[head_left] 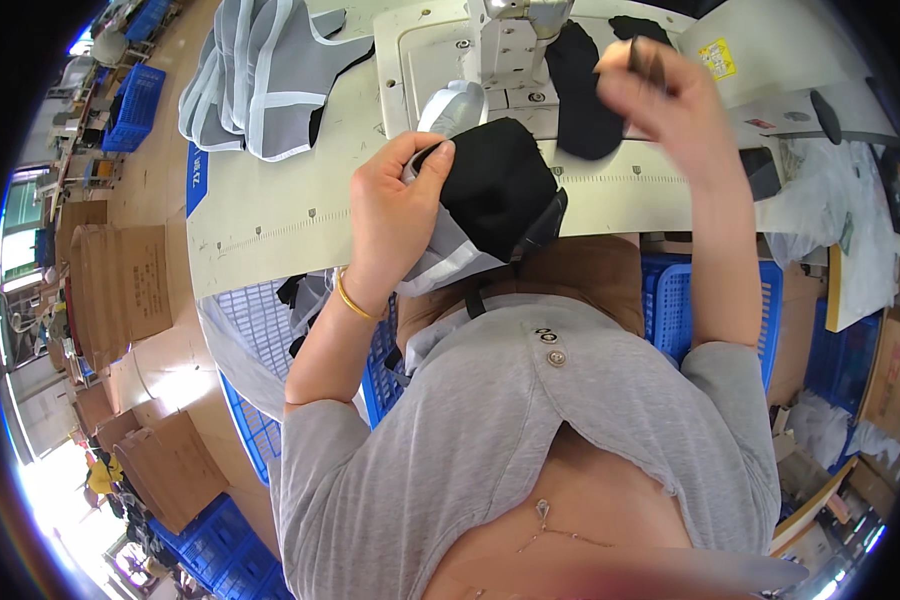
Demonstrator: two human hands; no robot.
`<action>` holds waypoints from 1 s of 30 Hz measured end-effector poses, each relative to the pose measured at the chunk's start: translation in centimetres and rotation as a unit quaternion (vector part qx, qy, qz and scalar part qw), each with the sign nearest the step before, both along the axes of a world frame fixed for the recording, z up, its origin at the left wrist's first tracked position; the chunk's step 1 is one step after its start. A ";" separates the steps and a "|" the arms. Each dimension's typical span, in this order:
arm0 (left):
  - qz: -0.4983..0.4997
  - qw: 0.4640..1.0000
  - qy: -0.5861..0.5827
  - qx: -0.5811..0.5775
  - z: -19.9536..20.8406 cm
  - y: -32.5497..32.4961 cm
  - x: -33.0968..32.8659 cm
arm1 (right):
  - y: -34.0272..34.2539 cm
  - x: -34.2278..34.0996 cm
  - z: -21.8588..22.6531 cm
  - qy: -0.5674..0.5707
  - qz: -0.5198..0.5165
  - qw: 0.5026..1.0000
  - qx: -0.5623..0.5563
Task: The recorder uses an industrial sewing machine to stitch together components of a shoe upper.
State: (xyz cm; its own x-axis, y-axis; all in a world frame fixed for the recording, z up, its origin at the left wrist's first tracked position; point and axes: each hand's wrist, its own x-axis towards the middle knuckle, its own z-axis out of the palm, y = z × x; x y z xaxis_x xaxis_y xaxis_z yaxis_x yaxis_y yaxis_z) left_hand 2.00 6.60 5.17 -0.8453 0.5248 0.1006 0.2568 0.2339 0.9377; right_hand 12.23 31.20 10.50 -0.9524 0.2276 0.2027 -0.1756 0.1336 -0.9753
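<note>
left fingers [434,163]: pinching black fabric [495,190] | right fingers [630,98]: blurred, grip unclear

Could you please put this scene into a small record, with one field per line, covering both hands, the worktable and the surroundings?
Left hand: grip closed on a black fabric piece, grey cloth showing beside it
Left wrist: yellow bangle
Right hand: raised, blurred; grip unclear
Worktable: pale, ruler marks along its near part
Machine: white, partly in view
Left of machine: grey fabric pieces with pale trim
Right of machine: long black piece
Floor, left: cardboard boxes, blue crate
</note>
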 end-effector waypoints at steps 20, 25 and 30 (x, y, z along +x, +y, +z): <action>-0.112 0.967 -0.203 0.109 1.9 0.7 -0.6 | -5.6 -1.0 -3.0 -0.062 0.021 0.990 0.122; -0.115 0.978 -0.161 0.067 2.0 0.8 -0.5 | -5.6 -1.1 -3.3 -0.054 0.016 0.991 0.121; -0.104 0.990 -0.093 0.023 2.2 0.8 -0.4 | -5.8 -0.8 -2.8 -0.063 -0.006 0.993 0.104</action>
State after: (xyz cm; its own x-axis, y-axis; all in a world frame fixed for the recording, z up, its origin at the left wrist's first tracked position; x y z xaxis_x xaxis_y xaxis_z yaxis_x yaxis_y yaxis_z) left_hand 1.61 7.41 7.35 -0.7249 0.6886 -0.0191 0.1172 0.1506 0.9816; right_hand 11.44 25.40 7.75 -0.9705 0.2058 0.1259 -0.0509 0.3353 -0.9407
